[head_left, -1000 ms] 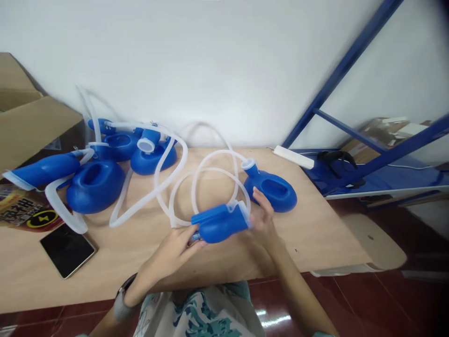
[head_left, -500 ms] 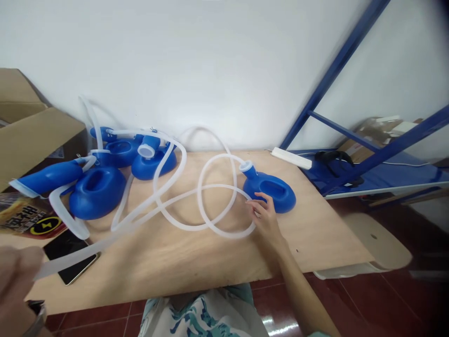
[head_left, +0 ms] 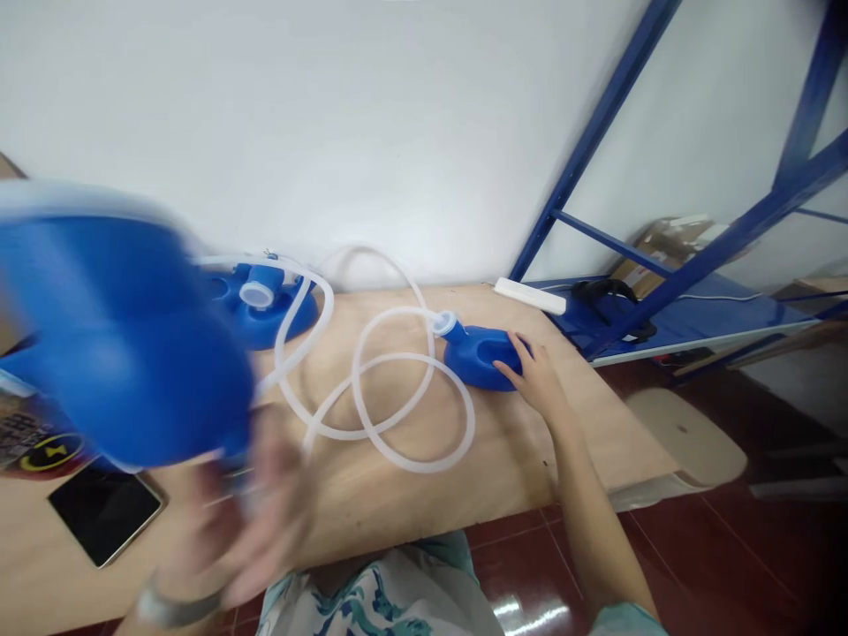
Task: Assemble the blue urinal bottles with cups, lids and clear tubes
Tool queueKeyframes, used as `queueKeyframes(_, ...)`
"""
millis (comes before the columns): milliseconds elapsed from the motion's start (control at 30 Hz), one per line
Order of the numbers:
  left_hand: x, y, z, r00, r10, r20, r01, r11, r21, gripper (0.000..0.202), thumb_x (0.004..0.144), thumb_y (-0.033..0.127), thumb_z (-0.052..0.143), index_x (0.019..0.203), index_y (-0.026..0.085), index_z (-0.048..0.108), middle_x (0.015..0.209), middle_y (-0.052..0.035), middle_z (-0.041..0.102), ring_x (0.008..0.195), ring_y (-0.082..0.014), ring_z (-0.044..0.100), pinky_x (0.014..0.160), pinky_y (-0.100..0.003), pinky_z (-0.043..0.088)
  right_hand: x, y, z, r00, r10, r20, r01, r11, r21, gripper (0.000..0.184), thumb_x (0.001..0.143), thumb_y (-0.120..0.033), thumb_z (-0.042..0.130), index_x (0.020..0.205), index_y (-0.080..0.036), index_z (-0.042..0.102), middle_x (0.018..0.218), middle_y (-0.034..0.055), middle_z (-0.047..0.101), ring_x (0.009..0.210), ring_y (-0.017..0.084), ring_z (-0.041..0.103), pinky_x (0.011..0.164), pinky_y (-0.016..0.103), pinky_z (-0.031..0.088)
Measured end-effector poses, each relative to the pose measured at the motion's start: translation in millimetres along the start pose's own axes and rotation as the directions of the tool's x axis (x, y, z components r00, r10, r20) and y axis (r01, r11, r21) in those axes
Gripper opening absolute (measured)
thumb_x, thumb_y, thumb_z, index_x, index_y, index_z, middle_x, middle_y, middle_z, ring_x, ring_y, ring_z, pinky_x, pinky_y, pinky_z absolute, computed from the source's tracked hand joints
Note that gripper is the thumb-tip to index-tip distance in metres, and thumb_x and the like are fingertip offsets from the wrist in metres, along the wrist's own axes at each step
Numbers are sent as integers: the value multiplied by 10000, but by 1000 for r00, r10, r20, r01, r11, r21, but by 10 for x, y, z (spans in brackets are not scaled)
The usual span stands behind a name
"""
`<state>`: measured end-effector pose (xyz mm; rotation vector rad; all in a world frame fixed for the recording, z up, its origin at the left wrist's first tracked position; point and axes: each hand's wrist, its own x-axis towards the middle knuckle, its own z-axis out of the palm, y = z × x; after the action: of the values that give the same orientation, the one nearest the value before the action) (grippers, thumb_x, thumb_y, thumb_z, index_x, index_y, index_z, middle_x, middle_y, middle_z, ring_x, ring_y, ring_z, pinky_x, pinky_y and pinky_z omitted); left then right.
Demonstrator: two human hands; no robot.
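Note:
Close to the camera on the left hangs a blue urinal funnel [head_left: 152, 336] with a pale rim, smeared by motion. My left hand [head_left: 245, 503], also blurred, is closed around its narrow lower end, where a clear tube seems to join. On the right of the table lies a blue urinal bottle [head_left: 480, 358], with a white cap [head_left: 444, 323] on its neck. My right hand [head_left: 536, 380] grips its far right end, thumb at the handle recess. A long clear hose [head_left: 397, 455] loops across the table left of that bottle.
More blue urinal bottles [head_left: 278, 327] stand at the back left, partly hidden behind the funnel. A phone [head_left: 106, 508] lies front left beside a printed package [head_left: 33, 442]. A white power strip [head_left: 530, 295] sits at the back right, near blue shelving [head_left: 596, 124] and a stool [head_left: 689, 437].
My left hand has moved right from the far left, and a funnel is now raised in front of the camera. My right hand has shifted from the hose end onto the bottle.

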<state>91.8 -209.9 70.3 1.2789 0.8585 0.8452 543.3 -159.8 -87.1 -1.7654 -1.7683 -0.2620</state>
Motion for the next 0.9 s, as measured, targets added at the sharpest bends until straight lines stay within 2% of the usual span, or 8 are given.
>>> queueKeyframes(100, 622, -139, 490, 993, 23, 120, -37, 993, 115, 490, 886, 707, 643, 963, 229, 723, 487, 32, 609, 336, -138, 504, 396, -249, 423, -45, -15, 37, 1000, -2, -27, 3, 999, 48, 598, 1011, -592, 563, 1475, -222, 633, 1301, 192, 655, 1209, 364, 620, 1086, 580, 515)
queueKeyframes(167, 1060, -266, 780, 984, 177, 33, -178, 922, 343, 373, 945, 544, 670, 954, 177, 731, 621, -6, 700, 492, -147, 623, 537, -249, 494, -126, -127, 43, 997, 3, -71, 1, 998, 61, 561, 991, -605, 597, 1393, -228, 699, 1180, 173, 677, 1113, 351, 624, 1031, 562, 536)
queueKeyframes(267, 1631, -450, 1067, 917, 392, 68, -322, 632, 705, 228, 1035, 304, 591, 1164, 183, 734, 945, -57, 796, 806, -186, 737, 759, -266, 529, -297, -361, 57, 991, 34, -126, -18, 992, 122, 508, 994, -582, 614, 1350, -235, 714, 1097, 145, 682, 1049, 330, 612, 987, 553, 540)
queueKeyframes(367, 1971, -601, 1244, 901, 393, 186, -302, 259, 918, 412, 1051, 150, 502, 1450, 178, 602, 1094, -117, 779, 954, -231, 749, 809, -300, 528, -453, -565, 99, 979, 107, -173, -74, 979, 190, 438, 1003, -529, 626, 1311, -226, 694, 1100, 133, 700, 1044, 318, 604, 970, 549, 532)
queueKeyframes(433, 2050, -693, 1340, 907, 351, 234, -278, 80, 957, 521, 1037, 82, 451, 1551, 150, 502, 1098, -134, 766, 933, -234, 751, 767, -299, 523, -518, -650, 133, 965, 160, -208, -112, 968, 224, 379, 1015, -505, 613, 1238, -208, 685, 1102, 137, 711, 1043, 315, 600, 960, 544, 524)
queueKeyframes(533, 2016, -827, 1427, 898, 315, 307, -304, -58, 951, 620, 1011, 30, 427, 1621, 135, 396, 1168, -149, 743, 916, -212, 752, 721, -282, 515, -551, -707, 174, 939, 235, -250, -173, 953, 248, 343, 1034, -512, 577, 1134, -197, 669, 1081, 143, 712, 1036, 317, 586, 942, 534, 517)
queueKeyframes(667, 1965, -908, 1385, 878, 352, 326, -300, -127, 946, 637, 1023, 54, 422, 1648, 162, 361, 1205, -150, 726, 976, -217, 738, 742, -296, 529, -538, -723, 206, 921, 270, -280, -203, 947, 247, 369, 1017, -544, 601, 1094, -188, 660, 1056, 146, 706, 1025, 322, 580, 934, 528, 515)
queueKeyframes(900, 2225, -837, 1340, 825, 403, 396, -341, -203, 918, 546, 1058, 91, 432, 1601, 147, 439, 1155, -147, 714, 1045, -244, 708, 779, -326, 528, -532, -783, 219, 910, 297, -289, -225, 940, 258, 409, 1004, -550, 614, 1185, -186, 659, 1064, 148, 700, 1046, 324, 580, 944, 523, 512)
